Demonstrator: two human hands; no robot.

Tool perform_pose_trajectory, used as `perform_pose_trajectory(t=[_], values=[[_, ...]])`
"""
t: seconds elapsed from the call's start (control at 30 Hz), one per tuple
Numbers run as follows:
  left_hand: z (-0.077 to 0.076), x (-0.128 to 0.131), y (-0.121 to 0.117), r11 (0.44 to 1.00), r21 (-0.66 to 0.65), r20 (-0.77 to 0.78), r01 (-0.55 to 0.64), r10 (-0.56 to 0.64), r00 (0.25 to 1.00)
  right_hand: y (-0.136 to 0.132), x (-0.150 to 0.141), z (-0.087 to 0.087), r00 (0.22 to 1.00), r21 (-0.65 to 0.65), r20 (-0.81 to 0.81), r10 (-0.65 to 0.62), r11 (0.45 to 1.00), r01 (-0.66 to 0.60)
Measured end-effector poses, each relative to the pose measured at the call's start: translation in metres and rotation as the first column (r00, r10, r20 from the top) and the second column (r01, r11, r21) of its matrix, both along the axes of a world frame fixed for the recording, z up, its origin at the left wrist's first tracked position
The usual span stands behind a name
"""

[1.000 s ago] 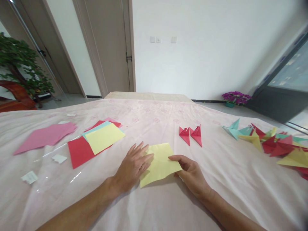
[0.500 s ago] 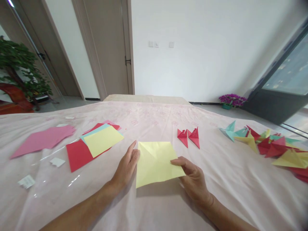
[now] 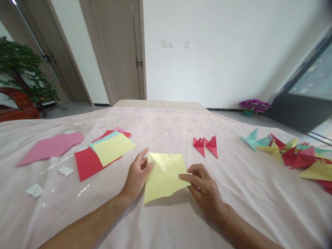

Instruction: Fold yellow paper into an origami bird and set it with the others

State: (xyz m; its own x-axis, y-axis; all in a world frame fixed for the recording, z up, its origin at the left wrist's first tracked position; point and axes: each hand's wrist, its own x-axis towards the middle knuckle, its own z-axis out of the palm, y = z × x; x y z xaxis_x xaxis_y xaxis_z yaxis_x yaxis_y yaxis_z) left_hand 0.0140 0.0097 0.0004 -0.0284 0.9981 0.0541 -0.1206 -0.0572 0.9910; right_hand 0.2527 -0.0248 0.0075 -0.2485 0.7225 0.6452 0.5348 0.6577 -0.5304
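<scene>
clock: centred on the sheet (image 3: pixel 163 180), twelve o'clock pointing away from you.
where it is: right in front of you over the table (image 3: pixel 160 228), its six o'clock edge bowed up with a shadow beneath.
left grip (image 3: pixel 136 175): at ten o'clock, pinching the side edge, thumb on top; the fingers behind are partly hidden.
right grip (image 3: pixel 204 189): between three and four o'clock, pinching the corner.
weight: it should feel almost weightless, so light pressure ought to do.
stiffness: probably thin and bendy; it waves between your two holds.
creases: lines show toward eleven o'clock; expect it to give there first.
slip: it looks dry, so you'd likely get decent purchase.
fragility: tears and stray wrinkles are the risk; avoid crushing the middle.
best hold: opposite edges or corners, fingertips only.
nearby: a stack (image 3: pixel 114 150) of paper at ten o'clock, and two folded red pieces (image 3: pixel 211 145) between one and two.
</scene>
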Motion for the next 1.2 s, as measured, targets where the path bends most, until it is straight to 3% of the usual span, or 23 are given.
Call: perform_pose_trajectory(t=[0.17, 0.33, 0.47, 0.6, 0.73, 0.87, 1.07, 1.2], values=[[0.004, 0.005, -0.008, 0.997, 0.079, -0.09, -0.014, 0.022, 0.996, -0.001, -0.001, 0.0, 0.992, 0.03, 0.128, -0.005, 1.0, 0.001], [0.005, 0.008, -0.015, 0.988, 0.153, -0.196, -0.016, 0.047, 0.98, -0.001, -0.003, 0.01, 0.963, 0.156, 0.266, -0.033, 0.988, -0.009], [0.003, 0.01, -0.021, 0.967, 0.255, -0.328, 0.011, 0.076, 0.942, -0.001, -0.007, 0.017, 0.974, 0.224, 0.219, -0.056, 0.975, 0.006], [0.001, 0.009, -0.026, 0.912, 0.404, -0.478, 0.075, 0.14, 0.867, 0.0, -0.011, 0.015, 0.985, 0.219, 0.174, -0.016, 0.975, -0.023], [0.001, 0.008, -0.027, 0.793, 0.575, -0.583, 0.2, 0.225, 0.781, 0.0, -0.01, 0.009, 0.988, 0.235, 0.157, -0.003, 0.971, -0.034], [0.006, 0.009, -0.028, 0.712, 0.633, -0.629, 0.302, 0.246, 0.737, 0.0, -0.008, 0.01, 0.977, 0.241, 0.209, 0.04, 0.966, -0.091], [0.006, 0.01, -0.029, 0.678, 0.637, -0.659, 0.368, 0.231, 0.716, 0.003, -0.003, 0.013, 0.931, 0.228, 0.349, 0.107, 0.954, -0.196], [0.003, 0.01, -0.03, 0.687, 0.614, -0.66, 0.389, 0.177, 0.73, 0.006, -0.002, 0.014, 0.923, 0.222, 0.365, 0.12, 0.952, -0.212]])
